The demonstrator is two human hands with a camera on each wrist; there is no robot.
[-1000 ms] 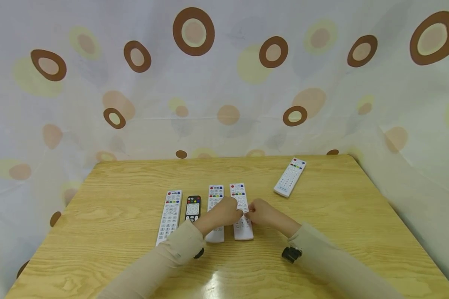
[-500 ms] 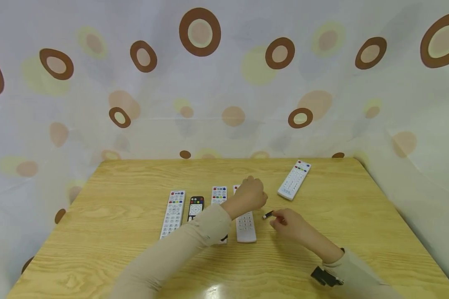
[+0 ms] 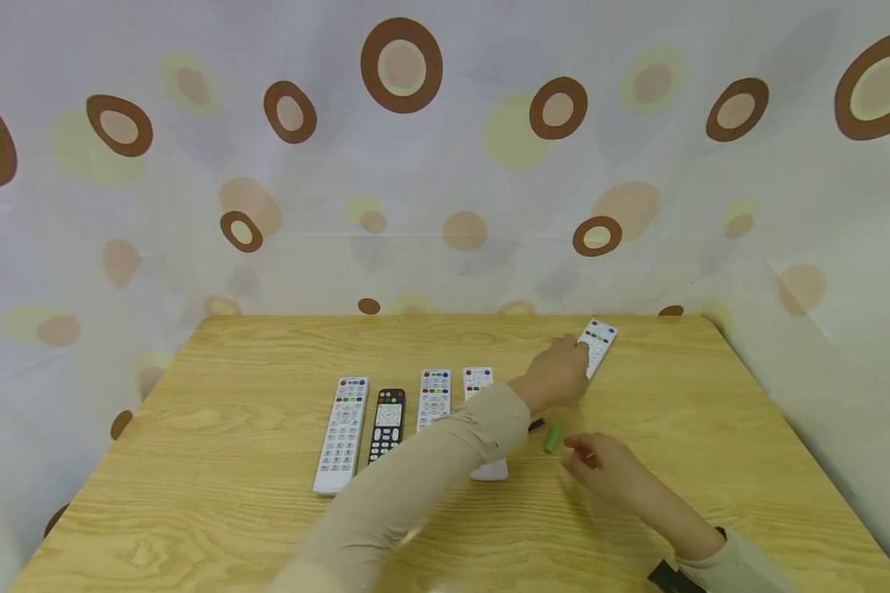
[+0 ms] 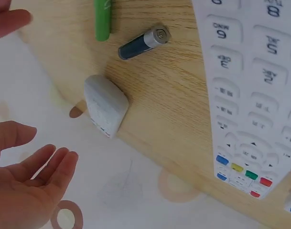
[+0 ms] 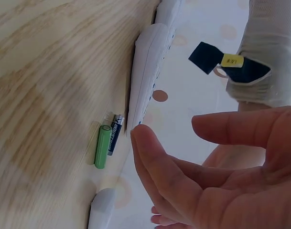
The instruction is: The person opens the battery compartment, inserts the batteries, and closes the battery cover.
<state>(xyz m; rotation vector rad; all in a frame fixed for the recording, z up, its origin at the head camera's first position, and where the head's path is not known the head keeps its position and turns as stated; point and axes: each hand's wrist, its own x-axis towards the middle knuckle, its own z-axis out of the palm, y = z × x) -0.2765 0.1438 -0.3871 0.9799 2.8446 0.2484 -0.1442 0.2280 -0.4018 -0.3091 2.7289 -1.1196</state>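
My left hand (image 3: pixel 559 372) reaches across to a white remote control (image 3: pixel 597 346) at the back right, covering its lower half in the head view. In the left wrist view a gap shows between the loosely bent fingers of that left hand (image 4: pixel 33 186) and this remote (image 4: pixel 106 105). A green battery (image 3: pixel 552 439) and a dark battery with a silver end (image 4: pixel 144 42) lie on the table. My right hand (image 3: pixel 611 473) hovers beside the green battery, thumb and fingers apart, holding nothing. Another white remote (image 3: pixel 489 470) lies partly under the left sleeve.
Left of there, a white remote (image 3: pixel 434 395), a small black remote (image 3: pixel 388 416) and a long white remote (image 3: pixel 341 436) lie roughly side by side on the wooden table (image 3: pixel 215 461). A patterned cloth (image 3: pixel 430 165) hangs behind and at the sides.
My left hand has moved right from the row of remotes to the back-right one. My right hand let go of the dark battery and drew back right; the green battery now shows on the table.
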